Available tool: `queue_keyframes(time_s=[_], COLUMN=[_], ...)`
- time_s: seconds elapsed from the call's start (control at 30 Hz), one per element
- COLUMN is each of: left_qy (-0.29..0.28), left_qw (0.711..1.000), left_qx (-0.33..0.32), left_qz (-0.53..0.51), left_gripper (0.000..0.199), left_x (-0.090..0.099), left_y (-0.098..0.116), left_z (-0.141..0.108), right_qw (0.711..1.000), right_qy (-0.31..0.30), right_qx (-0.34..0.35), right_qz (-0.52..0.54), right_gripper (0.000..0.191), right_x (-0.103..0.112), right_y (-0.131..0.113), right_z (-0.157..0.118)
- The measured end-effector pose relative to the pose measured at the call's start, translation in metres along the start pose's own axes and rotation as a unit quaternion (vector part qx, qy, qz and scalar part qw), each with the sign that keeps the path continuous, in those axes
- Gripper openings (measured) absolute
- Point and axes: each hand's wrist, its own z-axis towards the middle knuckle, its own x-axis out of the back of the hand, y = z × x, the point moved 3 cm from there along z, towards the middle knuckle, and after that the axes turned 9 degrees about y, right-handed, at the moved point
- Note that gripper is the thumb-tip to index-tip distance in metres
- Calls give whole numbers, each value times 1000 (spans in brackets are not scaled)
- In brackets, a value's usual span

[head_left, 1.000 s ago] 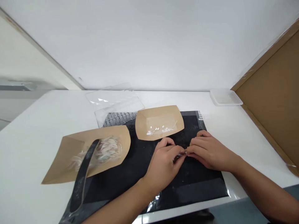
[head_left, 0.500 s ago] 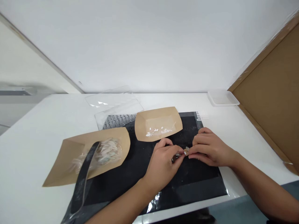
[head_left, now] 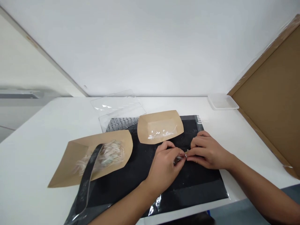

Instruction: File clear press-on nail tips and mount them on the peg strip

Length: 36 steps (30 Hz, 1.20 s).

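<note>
1. The left hand (head_left: 164, 165) and right hand (head_left: 208, 152) are close together over a black mat (head_left: 199, 189), fingertips nearly touching.
2. Both are pinching; a small white piece (head_left: 186, 155) sits between their fingertips, mostly hidden.
3. Just beyond the left hand, a small tray (head_left: 159, 118) holds white bits (head_left: 157, 133).
4. Farther left, a larger tray (head_left: 75, 153) holds clear strips (head_left: 114, 153), a black band (head_left: 86, 184) crossing its near edge.
5. A plastic box (head_left: 222, 103) stands on the desk (head_left: 32, 165).
</note>
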Motion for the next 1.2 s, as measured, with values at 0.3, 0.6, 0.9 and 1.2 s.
queue_keyframes(time_s=[0.3, 0.6, 0.9, 1.2], left_qy=[-5, -16, -3, -30], left_qw=[1000, 1000, 997, 998], left_qx=[7, 25, 20, -4], left_qz=[7, 2, 71, 56], left_gripper=[16, 22, 20, 33], left_x=[1, 1, 1, -1], left_y=[2, 2, 8, 4], left_z=[1, 3, 3, 2], right_qw=[999, 997, 997, 983], right_qy=[3, -16, 33, 151], right_qx=[-39, -67, -54, -94], right_qz=[21, 34, 55, 53], right_gripper=[14, 15, 17, 12], right_x=[-5, -5, -3, 2], right_y=[4, 0, 5, 24], right_z=[0, 2, 1, -1])
